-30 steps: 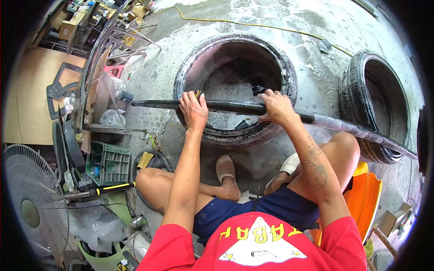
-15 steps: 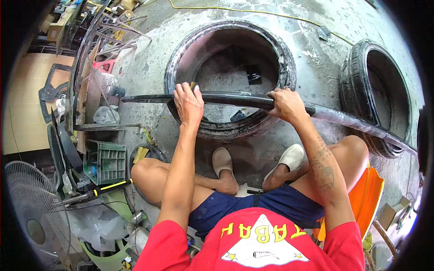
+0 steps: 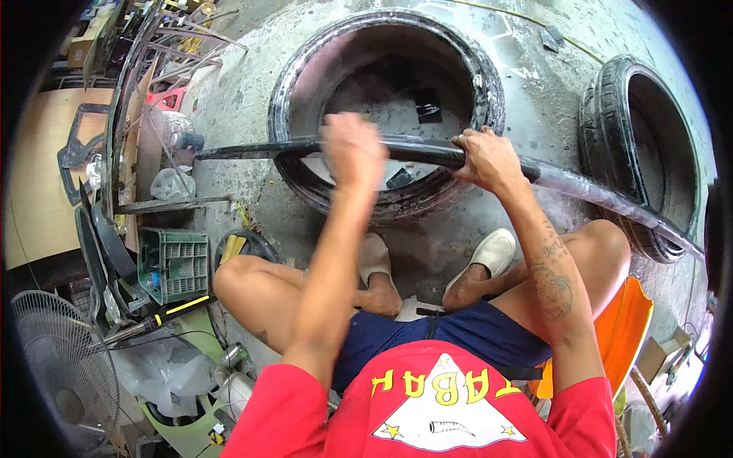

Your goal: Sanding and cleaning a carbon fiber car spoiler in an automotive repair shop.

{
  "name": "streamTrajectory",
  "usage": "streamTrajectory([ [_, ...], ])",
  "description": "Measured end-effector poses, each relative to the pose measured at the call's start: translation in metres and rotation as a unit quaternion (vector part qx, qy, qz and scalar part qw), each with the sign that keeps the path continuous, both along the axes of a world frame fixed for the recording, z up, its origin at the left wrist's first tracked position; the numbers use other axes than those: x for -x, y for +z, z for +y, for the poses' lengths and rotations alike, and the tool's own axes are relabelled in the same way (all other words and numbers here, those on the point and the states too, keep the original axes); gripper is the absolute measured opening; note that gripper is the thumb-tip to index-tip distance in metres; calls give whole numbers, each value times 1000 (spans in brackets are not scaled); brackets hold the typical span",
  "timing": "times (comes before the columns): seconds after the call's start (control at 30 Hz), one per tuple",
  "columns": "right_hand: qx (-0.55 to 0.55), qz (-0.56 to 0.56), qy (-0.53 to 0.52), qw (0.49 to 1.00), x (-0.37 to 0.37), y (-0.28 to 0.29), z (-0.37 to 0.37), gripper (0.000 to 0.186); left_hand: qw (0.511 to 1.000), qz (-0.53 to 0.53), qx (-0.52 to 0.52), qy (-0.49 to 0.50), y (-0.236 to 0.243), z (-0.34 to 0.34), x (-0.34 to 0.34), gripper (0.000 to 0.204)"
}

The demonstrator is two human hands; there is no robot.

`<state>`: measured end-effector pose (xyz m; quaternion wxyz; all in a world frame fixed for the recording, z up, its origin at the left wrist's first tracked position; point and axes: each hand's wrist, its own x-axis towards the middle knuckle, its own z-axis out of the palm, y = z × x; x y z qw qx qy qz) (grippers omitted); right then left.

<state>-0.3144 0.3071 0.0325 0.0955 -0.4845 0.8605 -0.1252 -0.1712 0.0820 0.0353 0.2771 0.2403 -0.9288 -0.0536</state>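
A long, thin, glossy black strip (image 3: pixel 256 150), like a curved car trim piece, lies crosswise over an upright-opening tyre (image 3: pixel 286 99) on the floor. My right hand (image 3: pixel 489 159) grips the strip near the tyre's right rim, fingers curled round it. Right of that hand the strip looks duller and greyish. My left hand (image 3: pixel 355 153) is smeared by motion on top of the strip, over the tyre's opening. Its fingers look bent down, with a small tan pad (image 3: pixel 366 117) barely showing at their far side.
A second tyre (image 3: pixel 603 145) stands at the right, under the strip's end. At the left are a green crate (image 3: pixel 174 263), a fan (image 3: pixel 65 366), a plastic bag (image 3: pixel 172 183) and a wooden board (image 3: pixel 38 168). An orange chair (image 3: pixel 622 328) is by my right knee.
My left hand has slid rightward along the strip, toward my right hand, and is now blurred. My right hand keeps its grip. The whole view has shifted slightly.
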Motion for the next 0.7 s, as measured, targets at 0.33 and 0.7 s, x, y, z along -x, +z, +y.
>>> streamTrajectory([
  [0.33,-14,-15,3,1000,-3,9,-10,55,997,-42,56,35,6,-59,-23,18],
  [0.7,3,-15,19,1000,0,5,-8,47,998,-24,37,54,12,-59,-32,21],
])
